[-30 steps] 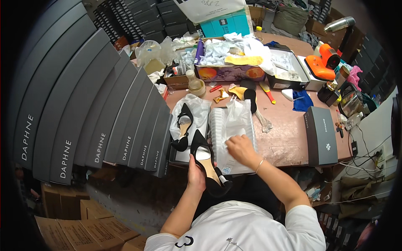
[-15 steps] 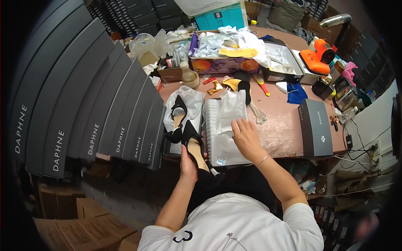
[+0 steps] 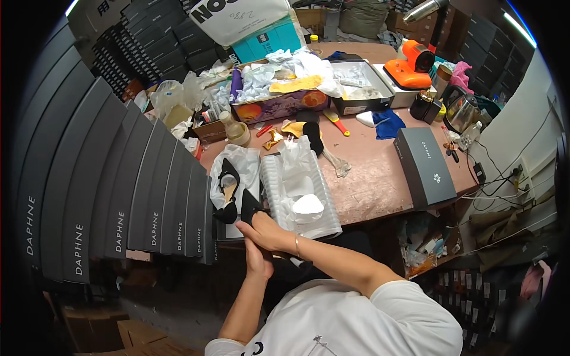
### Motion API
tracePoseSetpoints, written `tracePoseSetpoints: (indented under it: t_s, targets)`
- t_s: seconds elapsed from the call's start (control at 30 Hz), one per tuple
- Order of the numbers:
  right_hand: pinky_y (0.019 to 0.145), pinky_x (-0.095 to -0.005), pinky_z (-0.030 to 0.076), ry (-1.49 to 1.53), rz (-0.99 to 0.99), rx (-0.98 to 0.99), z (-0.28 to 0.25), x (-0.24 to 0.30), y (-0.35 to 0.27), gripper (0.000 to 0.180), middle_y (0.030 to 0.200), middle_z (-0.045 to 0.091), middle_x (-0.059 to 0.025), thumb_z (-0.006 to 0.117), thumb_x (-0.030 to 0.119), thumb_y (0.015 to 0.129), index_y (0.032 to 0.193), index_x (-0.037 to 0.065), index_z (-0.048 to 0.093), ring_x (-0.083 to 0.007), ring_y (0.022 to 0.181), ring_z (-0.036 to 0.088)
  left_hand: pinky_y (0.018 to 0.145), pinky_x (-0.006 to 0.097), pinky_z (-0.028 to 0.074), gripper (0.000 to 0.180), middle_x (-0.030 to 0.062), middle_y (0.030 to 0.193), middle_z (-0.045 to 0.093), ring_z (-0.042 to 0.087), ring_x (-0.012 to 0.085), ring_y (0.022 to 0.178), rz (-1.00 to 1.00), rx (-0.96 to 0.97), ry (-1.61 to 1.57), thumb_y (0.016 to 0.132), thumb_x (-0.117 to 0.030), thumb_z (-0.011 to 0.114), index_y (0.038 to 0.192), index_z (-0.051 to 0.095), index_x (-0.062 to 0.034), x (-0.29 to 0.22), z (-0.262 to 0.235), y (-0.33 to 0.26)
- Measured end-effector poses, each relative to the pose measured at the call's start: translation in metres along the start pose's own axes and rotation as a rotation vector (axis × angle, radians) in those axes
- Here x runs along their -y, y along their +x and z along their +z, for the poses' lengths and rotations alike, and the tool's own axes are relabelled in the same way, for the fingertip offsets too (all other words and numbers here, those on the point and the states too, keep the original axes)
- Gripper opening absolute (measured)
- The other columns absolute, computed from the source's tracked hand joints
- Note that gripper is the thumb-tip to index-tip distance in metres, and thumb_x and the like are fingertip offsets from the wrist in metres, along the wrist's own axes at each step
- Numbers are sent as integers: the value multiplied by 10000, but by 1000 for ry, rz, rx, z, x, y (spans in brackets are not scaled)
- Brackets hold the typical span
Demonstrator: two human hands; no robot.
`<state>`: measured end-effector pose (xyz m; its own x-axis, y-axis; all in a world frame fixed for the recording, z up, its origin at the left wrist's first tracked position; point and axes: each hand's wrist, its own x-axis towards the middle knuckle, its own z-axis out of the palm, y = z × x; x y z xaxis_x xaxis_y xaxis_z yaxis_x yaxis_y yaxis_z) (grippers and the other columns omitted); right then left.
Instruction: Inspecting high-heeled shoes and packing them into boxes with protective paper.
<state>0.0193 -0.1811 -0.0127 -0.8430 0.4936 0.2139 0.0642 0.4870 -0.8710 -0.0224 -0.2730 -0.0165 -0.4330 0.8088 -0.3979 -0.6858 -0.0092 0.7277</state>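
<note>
Cluttered brown worktable (image 3: 380, 178), stacked dark boxes (image 3: 119, 196) – cramped, bright workshop

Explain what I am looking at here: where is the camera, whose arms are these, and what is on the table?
There is no machine here. The picture comes from a wide fisheye camera worn on a person's head, looking down, so straight edges bend near the rim and the person's own forearms enter from below. Both hands meet at the near table edge: the left hand and the right hand together hold a black pointed shoe. Beside it, a second black shoe lies on white tissue in an open box. To the right lies a sheet of white foam wrap. A closed grey shoebox sits further right on the brown table, and stacked grey boxes line the left side.
</note>
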Motion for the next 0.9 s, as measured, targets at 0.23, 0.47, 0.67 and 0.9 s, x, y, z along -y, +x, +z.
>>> tracePoseSetpoints:
  t_s: [0.23, 0.47, 0.67, 0.9]
  targets:
    - [795, -472, 420, 129, -98, -53, 13, -12, -19, 719, 890, 563, -348, 351, 519, 979, 1009, -182, 509, -447, 831, 546, 679, 362, 539, 424, 89, 893, 611, 626, 223, 748, -34, -40, 79, 947, -495, 482, 1112, 501, -104, -21, -19, 59]
    - [703, -490, 403, -50, -141, 196, 9, 8, -9, 559, 824, 556, -312, 363, 403, 1000, 1082, -133, 498, -449, 739, 509, 676, 326, 530, 339, 85, 906, 581, 617, 184, 772, 189, -64, 195, 978, -340, 494, 1192, 472, -78, -48, -1, 32]
    - [1158, -423, 154, 129, -41, 240, -13, 27, -76, 720, 1427, 199, -404, 389, 440, 994, 1329, -187, 278, -433, 1400, 182, 660, 290, 528, 294, 83, 907, 611, 632, 174, 762, 60, 76, 169, 974, -240, 520, 1194, 471, -50, -43, -3, 34]
    - [1071, -529, 258, -111, -67, 189, -64, 24, -89, 366, 1213, 520, -153, 435, 340, 988, 1106, 3, 519, -335, 1243, 433, 699, 314, 534, 242, 82, 911, 605, 627, 184, 782, -9, 152, 79, 970, -233, 531, 1139, 479, -68, -49, 14, 53]
